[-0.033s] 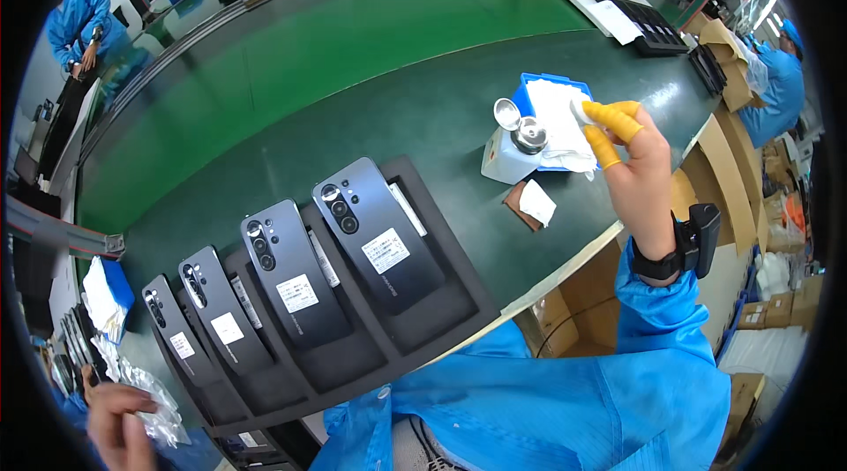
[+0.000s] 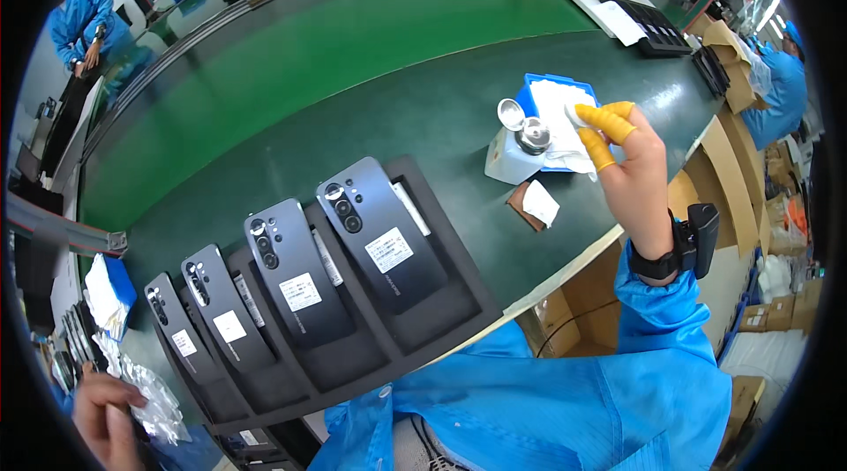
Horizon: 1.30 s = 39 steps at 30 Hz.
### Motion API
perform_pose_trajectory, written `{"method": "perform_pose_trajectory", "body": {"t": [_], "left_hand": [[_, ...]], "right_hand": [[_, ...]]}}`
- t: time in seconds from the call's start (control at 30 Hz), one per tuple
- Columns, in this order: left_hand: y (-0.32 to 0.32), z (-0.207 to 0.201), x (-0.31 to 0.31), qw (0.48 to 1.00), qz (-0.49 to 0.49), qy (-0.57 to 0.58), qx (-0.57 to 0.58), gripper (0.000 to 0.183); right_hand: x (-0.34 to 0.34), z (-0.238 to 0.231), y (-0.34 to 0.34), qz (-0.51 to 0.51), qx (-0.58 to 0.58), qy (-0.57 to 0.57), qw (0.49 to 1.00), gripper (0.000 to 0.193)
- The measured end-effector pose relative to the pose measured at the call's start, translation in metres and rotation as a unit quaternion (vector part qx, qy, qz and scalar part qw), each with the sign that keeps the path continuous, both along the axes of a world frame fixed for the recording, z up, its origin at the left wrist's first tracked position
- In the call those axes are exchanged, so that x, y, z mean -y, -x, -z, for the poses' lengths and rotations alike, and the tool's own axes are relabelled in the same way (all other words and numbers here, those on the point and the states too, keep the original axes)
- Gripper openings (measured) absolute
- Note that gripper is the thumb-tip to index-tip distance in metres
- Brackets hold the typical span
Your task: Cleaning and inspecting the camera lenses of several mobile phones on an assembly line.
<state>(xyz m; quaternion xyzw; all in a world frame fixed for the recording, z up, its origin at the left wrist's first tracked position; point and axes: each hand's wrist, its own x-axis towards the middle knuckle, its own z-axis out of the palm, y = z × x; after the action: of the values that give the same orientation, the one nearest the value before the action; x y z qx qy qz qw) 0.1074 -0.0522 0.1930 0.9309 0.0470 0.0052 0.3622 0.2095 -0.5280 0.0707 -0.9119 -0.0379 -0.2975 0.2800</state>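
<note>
My right hand [image 2: 637, 158], with yellow finger cots on thumb and fingers, is closed in a pinch on a small white wipe [image 2: 574, 115]. It hovers beside a blue box [image 2: 558, 78] of white wipes [image 2: 554, 105]. Just left of the box stands a white pump bottle [image 2: 510, 158] with its metal lid [image 2: 510, 114] flipped up. At the lower left edge is my left hand [image 2: 104, 418], slightly blurred, its thumb and index finger apart and nothing visible between them. Several dark blue phones [image 2: 379, 233] lie backs up in a black tray [image 2: 454, 295] in front of me.
A brown piece with white paper [image 2: 538, 205] lies near the bottle. Crumpled clear plastic [image 2: 154, 400] and another blue box of wipes [image 2: 113, 295] are at left. Cardboard boxes [image 2: 578, 295] stand below the table's right edge. Co-workers in blue [image 2: 84, 21] are at both sides.
My left hand has shifted slightly left. My right hand stays almost in place, still pinching the wipe beside the box. The whole view has moved a little.
</note>
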Motion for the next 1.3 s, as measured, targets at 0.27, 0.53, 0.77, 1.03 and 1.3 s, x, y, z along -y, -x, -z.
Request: {"method": "perform_pose_trajectory", "body": {"t": [0.27, 0.53, 0.77, 1.03, 1.3], "left_hand": [[-0.065, 0.108, 0.098, 0.944, 0.324, -0.043, 0.056, 0.029], [-0.057, 0.176, 0.14, 0.894, 0.411, -0.153, 0.09, 0.061], [-0.053, 0.185, 0.147, 0.903, 0.386, -0.176, 0.075, 0.067], [-0.054, 0.185, 0.148, 0.9, 0.39, -0.176, 0.082, 0.062], [-0.053, 0.186, 0.148, 0.902, 0.39, -0.171, 0.066, 0.059]], "right_hand": [[-0.029, 0.011, -0.012, -0.042, -0.061, 0.239, 0.968, 0.028], [-0.033, 0.011, -0.017, -0.036, -0.06, 0.25, 0.966, 0.038], [-0.102, 0.017, -0.017, -0.153, -0.04, 0.207, 0.965, 0.036], [-0.165, 0.078, -0.044, -0.334, 0.005, 0.288, 0.897, 0.029], [-0.167, 0.08, -0.034, -0.297, -0.002, 0.263, 0.918, 0.024]]}}
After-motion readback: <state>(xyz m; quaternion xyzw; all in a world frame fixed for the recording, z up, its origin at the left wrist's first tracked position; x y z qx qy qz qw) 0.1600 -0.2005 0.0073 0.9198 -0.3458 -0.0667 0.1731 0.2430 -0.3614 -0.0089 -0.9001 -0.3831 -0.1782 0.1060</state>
